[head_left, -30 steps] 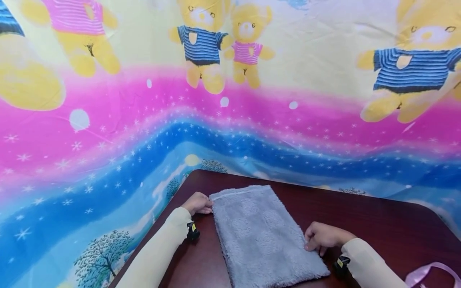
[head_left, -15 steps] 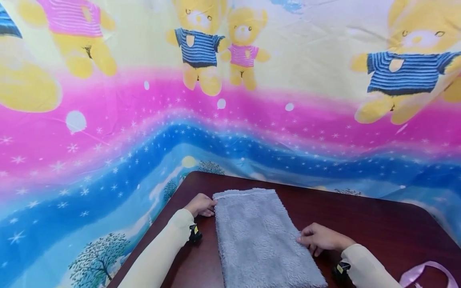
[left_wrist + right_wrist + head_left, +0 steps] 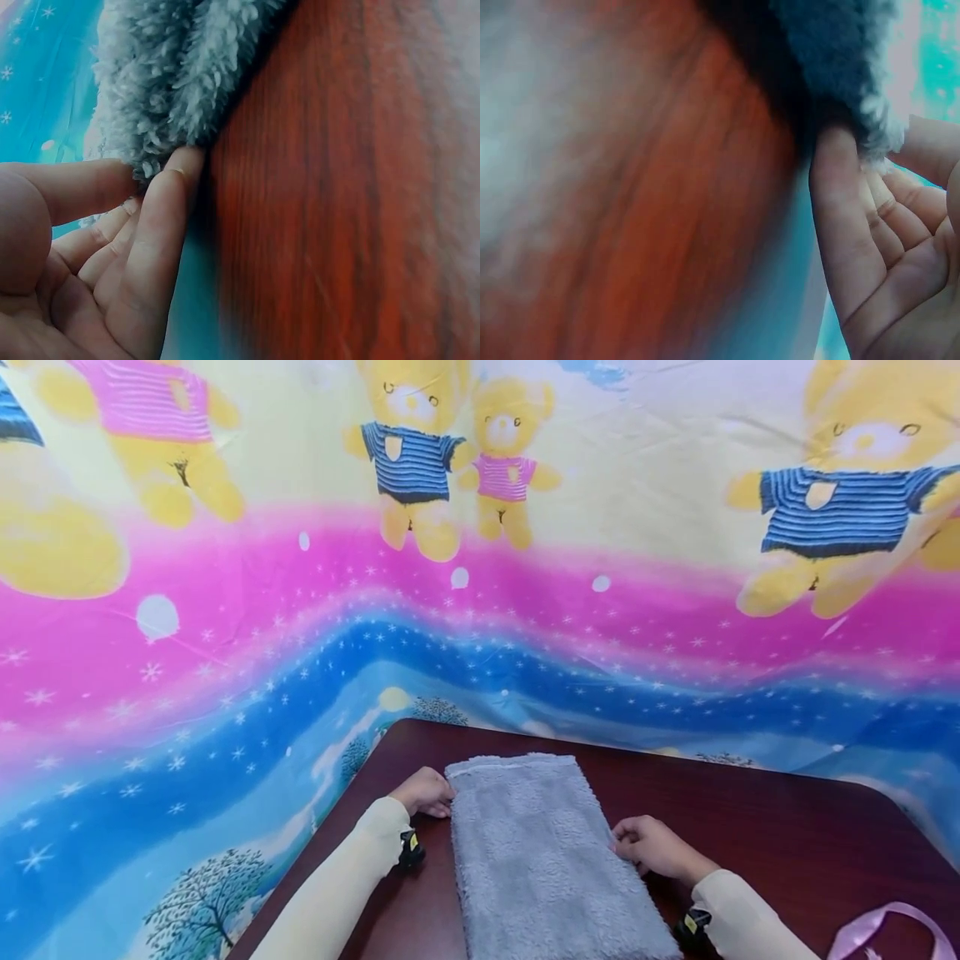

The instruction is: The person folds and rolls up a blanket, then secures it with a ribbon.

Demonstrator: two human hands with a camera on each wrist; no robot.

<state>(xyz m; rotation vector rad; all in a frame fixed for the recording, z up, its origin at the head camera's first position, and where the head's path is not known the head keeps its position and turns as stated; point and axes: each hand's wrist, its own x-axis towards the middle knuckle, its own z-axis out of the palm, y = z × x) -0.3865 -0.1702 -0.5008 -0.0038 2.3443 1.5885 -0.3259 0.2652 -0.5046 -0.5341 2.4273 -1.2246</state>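
A grey plush cloth (image 3: 540, 852), folded into a rectangle, lies on the dark red-brown table with a pale seam along its far edge. My left hand (image 3: 425, 792) pinches its far left corner; in the left wrist view the thumb and forefinger meet at the layered fluffy edge (image 3: 191, 67). On the opposite side, my right hand (image 3: 656, 847) pinches the right edge partway down. The right wrist view has the forefinger under the cloth (image 3: 840, 67) and the thumb on its other side. The near end of the cloth runs out of the head view.
A pink ribbon loop (image 3: 892, 927) lies at the table's near right. The table (image 3: 780, 835) ends at rounded far corners. Behind it hangs a curtain (image 3: 525, 610) printed with bears and snowflakes. Small black wrist cameras (image 3: 410, 850) sit on both sleeves.
The cloth has shifted slightly right and straightened at its far end, with my left hand moving along. My right hand has slid up the right edge, farther from me and leftward.
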